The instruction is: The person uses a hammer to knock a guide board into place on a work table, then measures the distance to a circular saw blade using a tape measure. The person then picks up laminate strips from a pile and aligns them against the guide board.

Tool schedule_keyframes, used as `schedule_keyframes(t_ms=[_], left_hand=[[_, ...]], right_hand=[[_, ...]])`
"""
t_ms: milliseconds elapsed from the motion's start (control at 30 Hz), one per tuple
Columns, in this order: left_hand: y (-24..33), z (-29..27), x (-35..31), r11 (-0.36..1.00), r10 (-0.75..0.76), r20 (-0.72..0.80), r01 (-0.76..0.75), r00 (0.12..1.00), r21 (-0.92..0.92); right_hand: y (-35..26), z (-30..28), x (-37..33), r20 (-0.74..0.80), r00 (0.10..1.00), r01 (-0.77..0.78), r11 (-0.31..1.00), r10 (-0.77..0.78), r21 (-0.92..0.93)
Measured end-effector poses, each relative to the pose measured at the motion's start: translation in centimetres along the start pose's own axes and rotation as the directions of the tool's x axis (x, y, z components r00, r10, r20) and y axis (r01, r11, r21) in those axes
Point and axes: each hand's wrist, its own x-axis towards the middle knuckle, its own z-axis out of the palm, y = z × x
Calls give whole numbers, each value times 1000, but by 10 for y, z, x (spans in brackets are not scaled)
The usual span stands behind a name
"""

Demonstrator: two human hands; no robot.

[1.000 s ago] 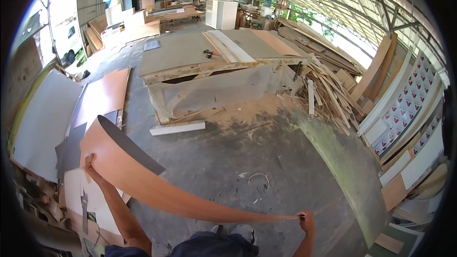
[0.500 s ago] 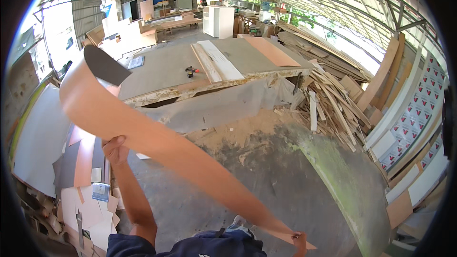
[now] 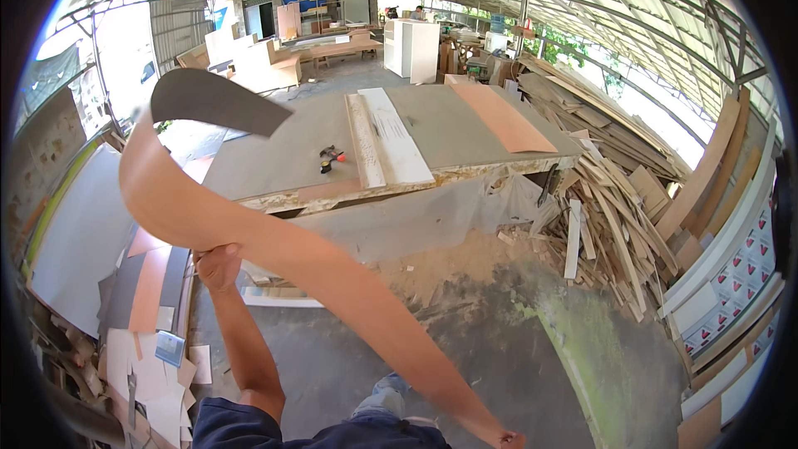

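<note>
A long, flexible strip of orange-tan laminate sheet [image 3: 332,274] runs across in front of me, from upper left to lower right. Its far end curls back over itself and shows a dark grey underside. My left hand [image 3: 219,267] is closed on the strip's lower edge, short of the curl. At the lower edge of the view, my right hand [image 3: 513,441] pinches the near end; part of this hand is cut off. Beyond the strip stands a large grey-topped worktable [image 3: 307,129]. A similar orange laminate strip [image 3: 503,116] lies flat on its right part.
On the worktable lie a small black and red tool [image 3: 332,159], a white board [image 3: 395,137] and a wooden plank [image 3: 366,141]. Scrap wood [image 3: 615,216] is heaped on the right. Sheet offcuts [image 3: 150,366] lie at left. A white cabinet [image 3: 411,50] stands farther back.
My view has shifted, so the worktable appears farther right and lower. The curled end has folded over more, showing more grey underside. Both hands keep hold of the strip.
</note>
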Motion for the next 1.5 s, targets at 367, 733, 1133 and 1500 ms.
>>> schedule_keyframes(t_ms=[367, 733, 1133, 1500], left_hand=[[-171, 18, 128, 982, 175, 197, -187, 965, 43], [-381, 106, 260, 952, 139, 44, -146, 989, 271], [-737, 234, 315, 874, -484, 86, 478, 871, 82], [-938, 280, 229, 535, -838, -79, 841, 541, 83]], right_hand=[[-87, -43, 232, -6, 1000, -16, 999, 16, 36], [-122, -84, 438, -5, 999, -53, 994, 54, 94], [10, -135, 583, -5, 986, -168, 985, 168, -25], [31, -196, 655, -106, 961, -258, 966, 254, -18]])
